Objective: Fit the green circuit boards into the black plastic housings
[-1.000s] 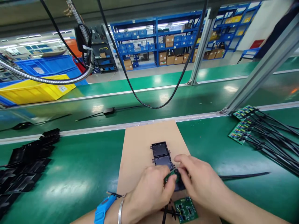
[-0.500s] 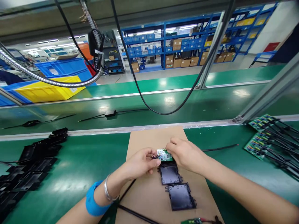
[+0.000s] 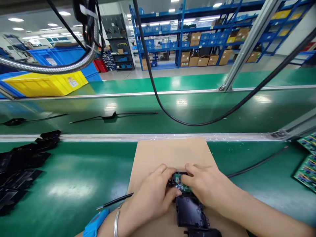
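A small green circuit board [image 3: 182,187] lies in a black plastic housing half over the cardboard. My left hand [image 3: 154,191] grips the left side of the board and its housing, thumb at the near edge and fingers at the far edge. My right hand [image 3: 208,186] holds the right side, fingertips pressed on the board and partly hiding it. Just nearer to me is the open black housing tray [image 3: 189,210], and below it another black housing piece [image 3: 203,233] is cut off by the frame. A black cable [image 3: 117,200] with a bare end emerges left of my left hand.
Under the work is a cardboard sheet [image 3: 170,151] on the green bench [image 3: 81,164]. Black housings [image 3: 22,171] are piled at left; circuit boards [image 3: 308,168] lie at right. A black cable [image 3: 256,165] extends right. Another cable [image 3: 187,124] hangs in a loop ahead.
The board has gone from being held up between my hands to sitting in a black housing, with both hands closer around it. My view has shifted, and the left cable end now shows.
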Demonstrator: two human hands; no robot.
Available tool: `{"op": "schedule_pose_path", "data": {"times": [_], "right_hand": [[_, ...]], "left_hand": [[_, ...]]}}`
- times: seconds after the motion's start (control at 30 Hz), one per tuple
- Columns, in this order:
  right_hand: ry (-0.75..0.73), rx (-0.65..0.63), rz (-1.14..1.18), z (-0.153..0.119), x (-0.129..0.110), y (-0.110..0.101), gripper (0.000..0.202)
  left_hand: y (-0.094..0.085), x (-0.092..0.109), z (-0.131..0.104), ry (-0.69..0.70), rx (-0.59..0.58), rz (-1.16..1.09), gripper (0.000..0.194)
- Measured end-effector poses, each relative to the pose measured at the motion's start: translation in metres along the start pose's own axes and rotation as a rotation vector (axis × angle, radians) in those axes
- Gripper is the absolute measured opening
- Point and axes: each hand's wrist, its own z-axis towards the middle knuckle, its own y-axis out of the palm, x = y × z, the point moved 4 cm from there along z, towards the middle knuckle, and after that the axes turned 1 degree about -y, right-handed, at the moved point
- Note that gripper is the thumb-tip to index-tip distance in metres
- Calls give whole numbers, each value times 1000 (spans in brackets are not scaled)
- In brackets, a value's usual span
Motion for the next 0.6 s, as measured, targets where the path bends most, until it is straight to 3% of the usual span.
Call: {"op": "schedule_pose_path", "data": {"times": [0.4,0.6], "right_hand": [[61,7,3,-8,3,14,15],[-23,48,73,-3,-2,9,16]], "left_hand": [[5,0,-2,-41,-58,97,38],[4,1,-3,-40,-67,99,39]]}}
